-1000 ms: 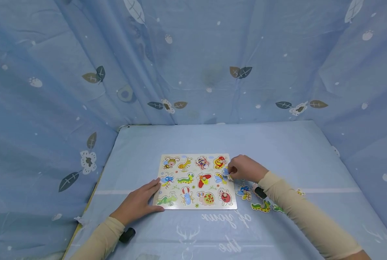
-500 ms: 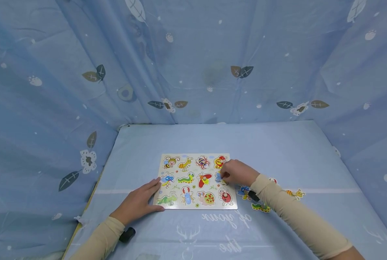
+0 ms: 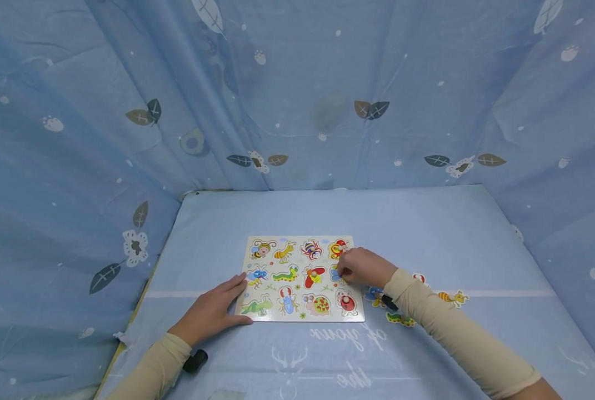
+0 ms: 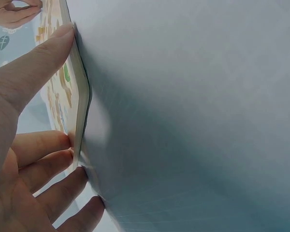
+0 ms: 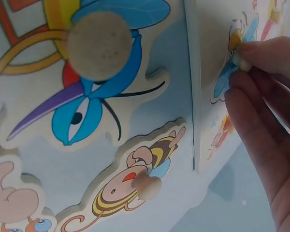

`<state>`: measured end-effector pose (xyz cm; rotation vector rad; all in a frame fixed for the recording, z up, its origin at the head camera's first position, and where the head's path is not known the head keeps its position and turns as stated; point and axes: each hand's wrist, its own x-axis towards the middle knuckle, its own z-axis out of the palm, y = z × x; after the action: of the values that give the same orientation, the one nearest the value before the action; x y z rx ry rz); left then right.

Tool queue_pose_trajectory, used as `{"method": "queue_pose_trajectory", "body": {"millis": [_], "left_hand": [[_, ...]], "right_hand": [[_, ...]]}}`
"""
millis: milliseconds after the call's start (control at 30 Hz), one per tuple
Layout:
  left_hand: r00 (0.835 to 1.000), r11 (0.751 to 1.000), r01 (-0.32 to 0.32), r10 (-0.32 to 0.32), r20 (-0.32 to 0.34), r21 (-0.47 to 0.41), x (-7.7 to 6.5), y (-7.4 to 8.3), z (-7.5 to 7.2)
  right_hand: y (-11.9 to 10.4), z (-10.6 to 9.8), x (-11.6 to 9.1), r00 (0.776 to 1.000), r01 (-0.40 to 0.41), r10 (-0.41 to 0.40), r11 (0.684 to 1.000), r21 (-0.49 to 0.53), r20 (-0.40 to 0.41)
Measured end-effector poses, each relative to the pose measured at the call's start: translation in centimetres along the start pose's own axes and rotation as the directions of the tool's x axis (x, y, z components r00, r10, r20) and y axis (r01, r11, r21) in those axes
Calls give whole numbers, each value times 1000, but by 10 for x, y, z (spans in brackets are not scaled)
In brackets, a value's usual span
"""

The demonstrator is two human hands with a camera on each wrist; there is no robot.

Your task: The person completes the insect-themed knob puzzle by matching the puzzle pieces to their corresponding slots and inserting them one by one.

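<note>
A white puzzle board [image 3: 297,239] printed with insects lies on the table. My left hand [image 3: 212,311] rests at its left side, thumb on the near edge [image 4: 77,96] and fingers spread along the left edge. My right hand [image 3: 368,267] is over the board's right side, pinching the wooden knob [image 5: 243,64] of a blue-winged insect puzzle piece [image 5: 224,81] between thumb and fingers. The piece lies at the matching picture; whether it sits fully in its recess I cannot tell. A ladybug piece [image 3: 346,303] and a red-winged piece [image 3: 314,276] with knobs sit in the board.
Right of the board lie loose knobbed pieces: a mosquito [image 5: 99,92], a caterpillar [image 3: 400,319] and a striped yellow insect [image 3: 452,298]. A bee piece [image 5: 117,186] lies near the mosquito in the right wrist view. The right sleeve [image 3: 452,322] covers part of this area.
My right hand has moved left from the board's right edge, bringing the blue-winged piece over its picture, and has barely shifted in the last half second. The left hand stays still.
</note>
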<state>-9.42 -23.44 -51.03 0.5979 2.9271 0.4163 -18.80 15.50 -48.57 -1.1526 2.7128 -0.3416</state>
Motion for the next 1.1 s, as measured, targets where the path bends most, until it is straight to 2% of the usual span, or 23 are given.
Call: {"method": "queue_pose_trajectory", "body": {"millis": [167, 267, 467, 600, 733, 867, 1100], "left_hand": [[1000, 1000, 5, -5, -2, 9, 0, 0, 0], [1000, 1000, 5, -5, 3, 4, -1, 0, 0], [1000, 1000, 4, -4, 2, -5, -2, 1, -1], [1000, 1000, 5, -5, 4, 3, -2, 1, -2], [1000, 1000, -4, 3, -5, -1, -2, 0, -2], [1000, 1000, -6, 6, -4, -4, -2, -1, -2], [1000, 1000, -9, 9, -5, -1, -1, -1, -1]], "right_hand": [[0, 0, 0, 1000, 9, -9, 1000, -2, -1], [3, -3, -1, 1000, 4, -4, 999, 36, 12], [16, -22, -8, 995, -90, 94, 991, 100, -42], [24, -30, -17, 988, -150, 152, 984, 100, -13], [32, -29, -24, 980, -196, 195, 978, 76, 28], [38, -25, -30, 973, -228, 227, 972, 47, 35], [43, -22, -37, 972, -235, 233, 970, 57, 40]]}}
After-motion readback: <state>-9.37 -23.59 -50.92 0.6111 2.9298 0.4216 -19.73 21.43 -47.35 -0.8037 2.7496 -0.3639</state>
